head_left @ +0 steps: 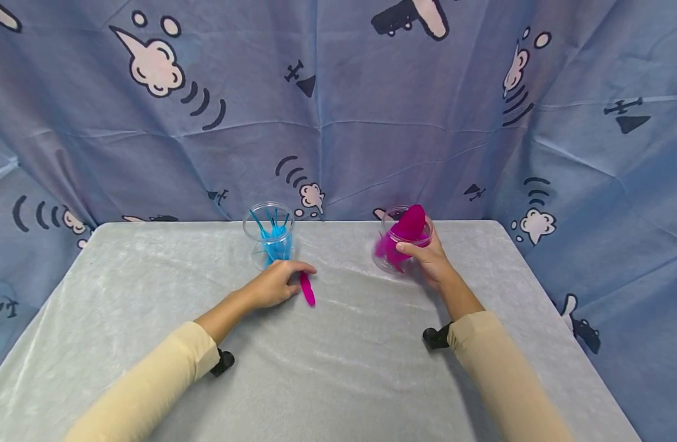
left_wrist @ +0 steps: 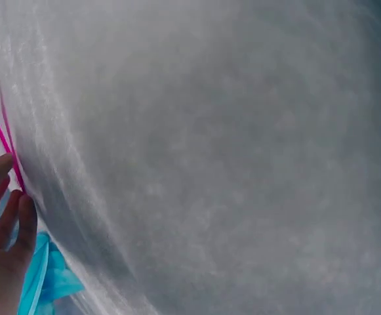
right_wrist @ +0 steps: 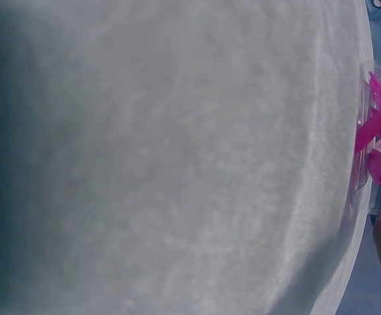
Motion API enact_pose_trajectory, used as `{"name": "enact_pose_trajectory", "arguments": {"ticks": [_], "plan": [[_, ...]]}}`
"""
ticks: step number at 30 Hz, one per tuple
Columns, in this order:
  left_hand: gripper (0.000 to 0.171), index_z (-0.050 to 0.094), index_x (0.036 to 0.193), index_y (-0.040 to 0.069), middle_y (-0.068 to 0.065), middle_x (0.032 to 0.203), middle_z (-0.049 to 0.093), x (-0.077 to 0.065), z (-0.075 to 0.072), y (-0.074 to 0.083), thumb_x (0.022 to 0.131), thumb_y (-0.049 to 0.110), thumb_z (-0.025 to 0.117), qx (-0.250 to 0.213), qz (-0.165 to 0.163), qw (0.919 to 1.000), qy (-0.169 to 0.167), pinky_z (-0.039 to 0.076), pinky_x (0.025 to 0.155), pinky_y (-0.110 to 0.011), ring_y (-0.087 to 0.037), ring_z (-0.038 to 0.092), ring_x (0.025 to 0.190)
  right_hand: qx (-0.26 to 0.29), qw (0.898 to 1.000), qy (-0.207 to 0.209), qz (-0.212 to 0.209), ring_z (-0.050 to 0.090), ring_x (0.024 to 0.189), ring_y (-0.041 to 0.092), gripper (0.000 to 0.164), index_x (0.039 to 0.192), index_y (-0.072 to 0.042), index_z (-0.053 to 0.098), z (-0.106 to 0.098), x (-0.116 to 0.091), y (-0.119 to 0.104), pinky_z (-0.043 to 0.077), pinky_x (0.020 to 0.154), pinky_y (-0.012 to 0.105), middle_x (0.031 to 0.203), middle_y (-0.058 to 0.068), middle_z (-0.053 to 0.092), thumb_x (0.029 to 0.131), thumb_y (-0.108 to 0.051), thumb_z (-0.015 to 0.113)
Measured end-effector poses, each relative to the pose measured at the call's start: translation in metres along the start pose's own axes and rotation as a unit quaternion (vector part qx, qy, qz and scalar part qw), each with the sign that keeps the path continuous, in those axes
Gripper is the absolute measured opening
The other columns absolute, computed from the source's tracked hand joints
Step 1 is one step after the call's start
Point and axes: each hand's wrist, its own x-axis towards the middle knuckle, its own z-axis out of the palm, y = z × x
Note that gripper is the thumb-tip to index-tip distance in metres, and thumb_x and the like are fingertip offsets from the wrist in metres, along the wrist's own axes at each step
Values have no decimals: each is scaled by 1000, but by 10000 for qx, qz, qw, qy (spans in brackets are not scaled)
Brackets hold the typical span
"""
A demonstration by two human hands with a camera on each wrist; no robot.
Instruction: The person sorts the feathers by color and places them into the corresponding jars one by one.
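My left hand (head_left: 273, 284) pinches a slim magenta feather (head_left: 308, 290) between thumb and fingers, low over the table. In the left wrist view the same feather (left_wrist: 5, 134) shows as a thin line running past the fingertips. Just behind that hand stands a clear plastic cup (head_left: 254, 228) with bright blue feathers (head_left: 277, 242) inside. My right hand (head_left: 434, 261) grips a second clear cup (head_left: 379, 261) from its right side, thumb across the front near the rim. Magenta feathers (head_left: 409, 226) fill this cup, one rising above the rim.
A pale grey cloth covers the table (head_left: 338, 368). Behind it and at both sides hangs a blue patterned curtain (head_left: 349, 92), close to the back edge where the cups stand. Black wrist cameras (head_left: 438, 337) sit under both sleeves.
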Motion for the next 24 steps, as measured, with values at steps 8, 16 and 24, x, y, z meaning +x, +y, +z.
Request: {"name": "enact_pose_trajectory", "arguments": {"ticks": [8,16,24], "plan": [[39,68,120,-2,-11,115,70,4,5,1,83,-14,65,526,342,9980,-56,47,102,-42,-25,62,113,-15,10000,-10,-24,41,128,19,85,155,-20,19,-1,-2,0,29,117,41,143,6,40,87,3,64],[28,71,111,-1,-9,107,72,6,9,0,84,-8,71,514,395,9978,116,50,97,-40,-23,65,105,-10,10000,13,35,39,131,21,88,157,-19,16,0,-2,-2,28,117,41,145,8,38,87,2,65],[11,74,94,3,-3,92,72,8,12,-3,84,-3,74,486,337,9977,319,53,89,-39,-20,66,94,43,10000,-6,51,39,131,21,88,157,-19,16,0,-2,-2,27,118,40,146,10,37,86,3,64]]}}
